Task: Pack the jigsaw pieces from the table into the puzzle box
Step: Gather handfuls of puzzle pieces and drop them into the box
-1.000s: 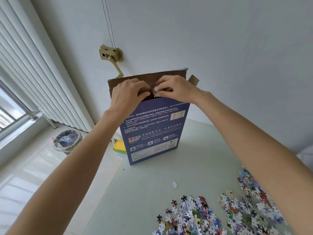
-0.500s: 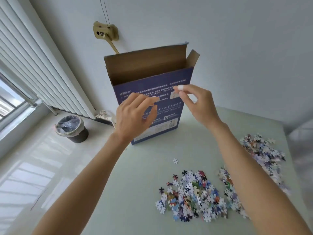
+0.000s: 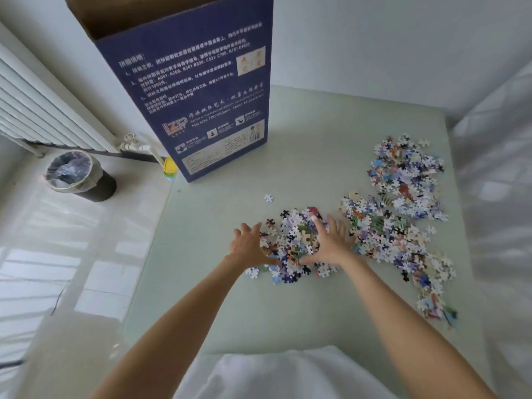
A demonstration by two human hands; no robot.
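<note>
Jigsaw pieces (image 3: 403,214) are still lying in loose heaps across the table (image 3: 218,306), well apart from the puzzle box (image 3: 198,90) standing upright with its top open, so most packing is remaining; left hand (image 3: 248,245) and right hand (image 3: 331,243) are spreading open fingers around the nearest heap, gripping nothing yet

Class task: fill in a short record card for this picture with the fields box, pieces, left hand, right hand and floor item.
box: tall blue puzzle box standing upright on the table, top open
pieces: loose jigsaw pieces spread on the table, one stray piece apart
left hand: left hand open, at the near pile's left edge
right hand: right hand open, on the pile
floor item: lined waste bin
</note>
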